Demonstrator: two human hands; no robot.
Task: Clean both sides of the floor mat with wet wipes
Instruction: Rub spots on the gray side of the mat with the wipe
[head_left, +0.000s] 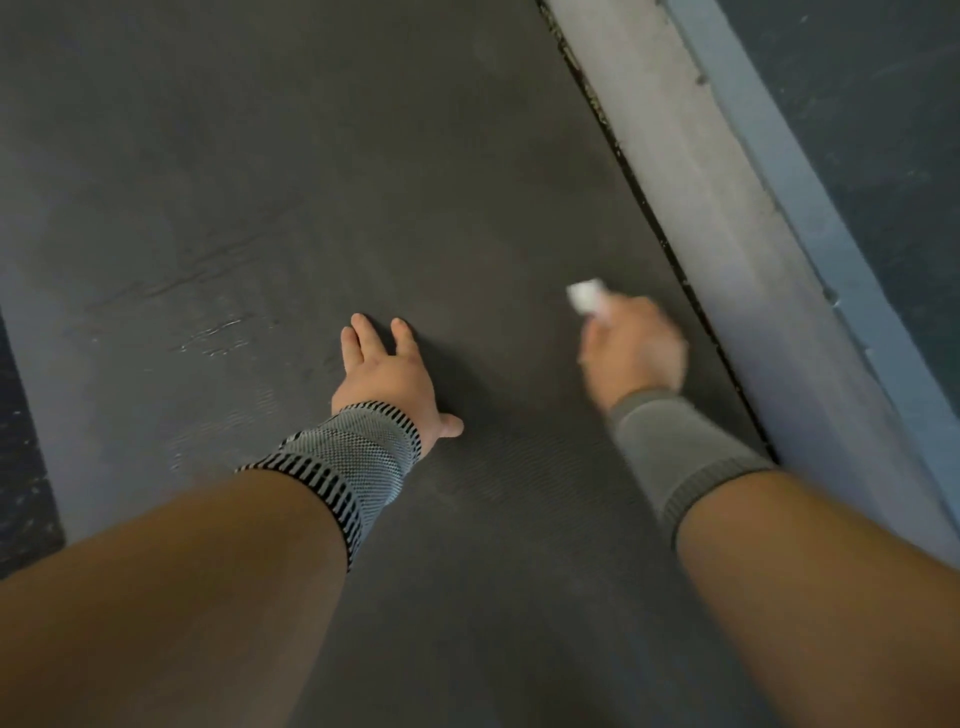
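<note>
A dark grey floor mat with a fine ribbed texture fills most of the view. My left hand lies flat on it with fingers straight, pressing down near the middle. My right hand, blurred by motion, grips a small white wet wipe against the mat close to its right edge. Only a corner of the wipe sticks out beyond the fingers. Both wrists wear knitted grey bands.
A pale grey concrete strip runs diagonally along the mat's right edge, with a blue-grey border and dark floor beyond. Lighter floor shows at the left. Wet streaks glint on the mat's left part.
</note>
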